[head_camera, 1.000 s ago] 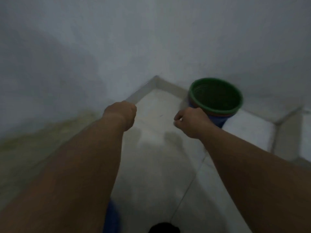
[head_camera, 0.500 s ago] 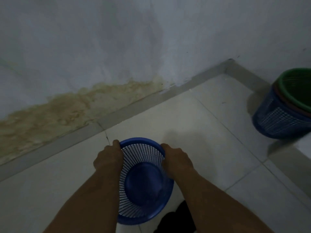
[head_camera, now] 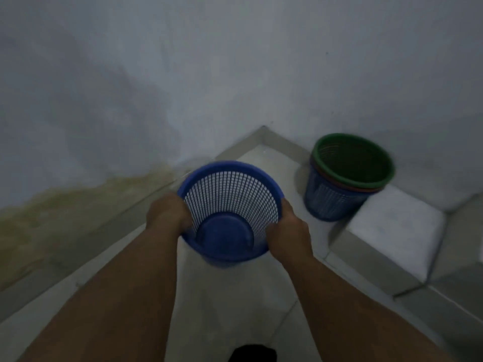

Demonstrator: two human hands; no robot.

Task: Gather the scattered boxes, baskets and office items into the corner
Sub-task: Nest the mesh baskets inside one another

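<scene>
I hold a blue mesh basket point(head_camera: 230, 205) in front of me, its mouth facing me and tilted up. My left hand point(head_camera: 167, 215) grips its left rim and my right hand point(head_camera: 287, 231) grips its right rim. To the right, near the room's corner point(head_camera: 264, 131), stands a stack of nested baskets point(head_camera: 347, 176): green on top, a reddish one under it, blue at the bottom. The held basket is apart from the stack, to its left.
A raised white tiled step point(head_camera: 392, 231) runs along the right, touching the stack. The left wall carries a yellow-brown damp stain point(head_camera: 78, 205) above the skirting. Pale floor tiles point(head_camera: 230, 304) lie beneath my arms. A dark shape point(head_camera: 252, 352) shows at the bottom edge.
Both hands took the blue basket by its rim low near the left wall, then lifted it. My view swung right, so the corner and the stack are nearer the centre.
</scene>
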